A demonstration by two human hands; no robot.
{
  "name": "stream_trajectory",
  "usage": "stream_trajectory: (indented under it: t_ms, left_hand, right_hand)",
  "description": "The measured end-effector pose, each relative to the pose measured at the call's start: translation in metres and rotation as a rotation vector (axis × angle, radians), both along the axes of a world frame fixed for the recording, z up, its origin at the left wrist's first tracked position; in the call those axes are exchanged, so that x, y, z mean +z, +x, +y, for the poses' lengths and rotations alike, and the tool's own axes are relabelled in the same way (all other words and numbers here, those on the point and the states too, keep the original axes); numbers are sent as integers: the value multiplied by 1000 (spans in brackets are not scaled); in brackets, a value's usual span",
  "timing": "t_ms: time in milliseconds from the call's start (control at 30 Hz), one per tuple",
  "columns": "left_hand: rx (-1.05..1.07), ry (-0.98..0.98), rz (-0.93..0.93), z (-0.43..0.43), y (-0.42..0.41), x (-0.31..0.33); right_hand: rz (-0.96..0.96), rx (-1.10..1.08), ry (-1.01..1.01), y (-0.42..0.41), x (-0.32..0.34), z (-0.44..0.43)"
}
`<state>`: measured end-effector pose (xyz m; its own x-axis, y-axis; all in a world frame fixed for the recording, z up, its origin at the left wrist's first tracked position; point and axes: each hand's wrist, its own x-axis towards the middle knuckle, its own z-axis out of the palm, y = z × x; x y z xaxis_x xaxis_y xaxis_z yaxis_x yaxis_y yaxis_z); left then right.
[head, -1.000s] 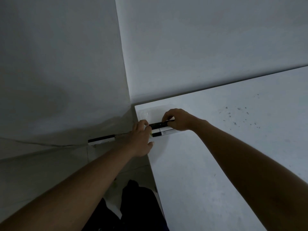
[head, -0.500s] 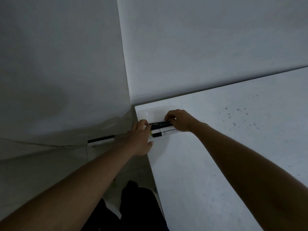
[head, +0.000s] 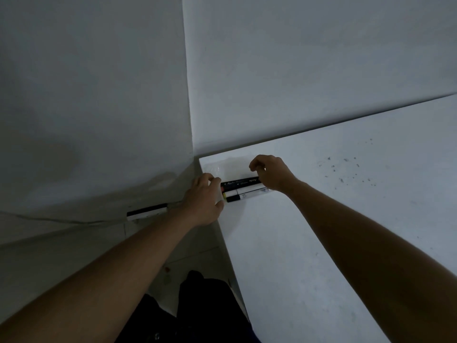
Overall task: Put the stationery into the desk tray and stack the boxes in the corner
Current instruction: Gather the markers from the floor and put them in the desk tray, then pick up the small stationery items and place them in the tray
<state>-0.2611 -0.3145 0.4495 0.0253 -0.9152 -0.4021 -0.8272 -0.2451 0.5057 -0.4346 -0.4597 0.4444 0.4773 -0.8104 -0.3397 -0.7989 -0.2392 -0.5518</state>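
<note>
A clear desk tray [head: 212, 167] sits in the far left corner of the white desk [head: 309, 243], against the wall. Three markers lie side by side in it: a black marker [head: 239, 181], a white marker [head: 247, 188] and a black-and-white marker [head: 236, 197]. My left hand [head: 204, 200] grips the tray's left end at the desk edge, with the fingers on top and the thumb at the near side. My right hand [head: 270, 173] hovers over the right ends of the markers, fingers curled and lifted off the black marker. No boxes are in view.
Two grey walls meet just behind the tray. The desk's left edge [head: 230, 256] drops to a tiled floor, where a black-and-white strip [head: 147, 211] lies by the wall. Dark specks [head: 346, 167] mark the desk to the right. My dark trousers [head: 205, 308] show below.
My right hand has let go of the black marker and lifted its fingers; the marker now lies in the tray beside the other two. My left hand has stayed at the tray's left end.
</note>
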Motion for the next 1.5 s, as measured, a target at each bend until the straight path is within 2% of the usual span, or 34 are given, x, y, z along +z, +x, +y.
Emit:
stream_trajectory:
  t_ms: [200,333,633,767,1000,1200,1500]
  left_hand:
    - [66,-20,4,14,25,5]
    - [104,-14,-18,31,47,14]
    - [116,7,-64,74,102,31]
    - [83,14,-22,100,125,31]
    - [-38,76,92,177,202,4]
    - [-110,119,92,233,284,-40]
    - [-134,204,104,288,311,-111]
  right_hand:
    - [6,-59,-48,16,14,17]
    - [94,-128,-167,37,22,36]
    - [-33,-172,-265,92,44,102]
    - [-48,-186,-257,122,48,137]
    - [-85,-326,-161,195,27,236]
    - [-130,-513,-32,257,-23,321]
    - [-129,-720,170,280,-94,410]
